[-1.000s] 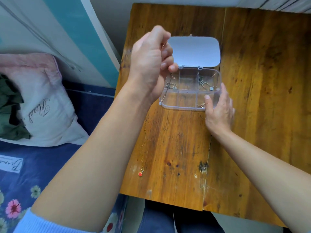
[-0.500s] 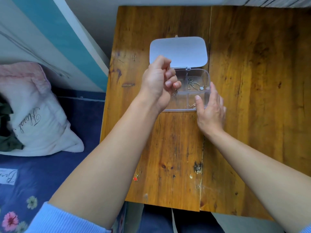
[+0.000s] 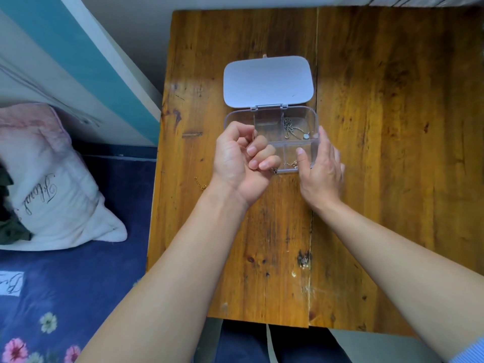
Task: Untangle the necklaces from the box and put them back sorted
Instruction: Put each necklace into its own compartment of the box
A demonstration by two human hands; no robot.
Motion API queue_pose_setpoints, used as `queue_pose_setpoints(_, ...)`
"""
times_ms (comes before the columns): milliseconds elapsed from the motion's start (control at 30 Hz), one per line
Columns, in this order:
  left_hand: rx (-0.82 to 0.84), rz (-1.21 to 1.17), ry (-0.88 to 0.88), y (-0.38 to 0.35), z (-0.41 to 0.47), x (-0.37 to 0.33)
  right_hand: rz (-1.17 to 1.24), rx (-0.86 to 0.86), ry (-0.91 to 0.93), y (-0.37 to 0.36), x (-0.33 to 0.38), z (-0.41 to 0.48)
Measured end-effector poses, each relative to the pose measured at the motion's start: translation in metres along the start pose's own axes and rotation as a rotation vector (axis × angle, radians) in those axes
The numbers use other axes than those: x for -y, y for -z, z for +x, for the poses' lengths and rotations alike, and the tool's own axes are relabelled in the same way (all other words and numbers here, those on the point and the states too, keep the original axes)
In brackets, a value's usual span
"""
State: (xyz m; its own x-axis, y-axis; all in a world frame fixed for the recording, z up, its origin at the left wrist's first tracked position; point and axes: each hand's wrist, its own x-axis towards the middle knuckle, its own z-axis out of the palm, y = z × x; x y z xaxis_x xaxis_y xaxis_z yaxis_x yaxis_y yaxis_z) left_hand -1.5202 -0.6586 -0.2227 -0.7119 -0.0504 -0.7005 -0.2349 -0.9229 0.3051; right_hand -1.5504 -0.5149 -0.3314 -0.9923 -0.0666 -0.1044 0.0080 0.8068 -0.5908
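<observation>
Clear compartmented box (image 3: 272, 119); grained wooden table (image 3: 379, 153)

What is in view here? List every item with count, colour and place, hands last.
table: 1, brown wood, centre and right
compartment box: 1, clear, on table, lid open, white
silver necklace: 1, far right compartment
gold necklace: 1, near right compartment
gold chain: 1, trailing on table beside left wrist
pillow: 1, white and pink, on bed
bedsheet: 1, navy floral, left
left hand: closed, over box
right hand: on box's right end
</observation>
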Motion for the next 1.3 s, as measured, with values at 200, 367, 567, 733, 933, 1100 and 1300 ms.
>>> queue_pose_setpoints(200, -0.126, 0.049, -0.048, 0.001, 0.021, -0.004, 0.005, -0.002, -0.001, 0.000, 0.000, 0.000)
queue_pose_setpoints(367, -0.184, 0.179, -0.115, 0.001, 0.040, -0.003, 0.010, -0.006, 0.000, 0.000, 0.000, 0.000)
queue_pose_setpoints(567, -0.227, 0.550, -0.214, 0.007, 0.054, 0.011, 0.010, -0.004, 0.008, 0.000, -0.002, 0.000)
queue_pose_setpoints(733, -0.240, 0.699, -0.295, 0.016, 0.052, 0.014, 0.011, -0.001, 0.004, -0.001, -0.003, 0.000)
queue_pose_setpoints(933, -0.304, 0.757, -0.432, 0.028, 0.032, -0.001, 0.016, 0.033, -0.015, 0.001, 0.000, 0.000)
queue_pose_setpoints(1100, -0.428, 0.838, -0.488, 0.065, -0.007, -0.021, 0.001, 0.146, 0.005, 0.014, 0.005, -0.006)
queue_pose_setpoints(1300, -0.589, 1.229, -0.379, 0.129, -0.028, -0.048, 0.031, 0.019, 0.042, 0.031, 0.014, -0.049)
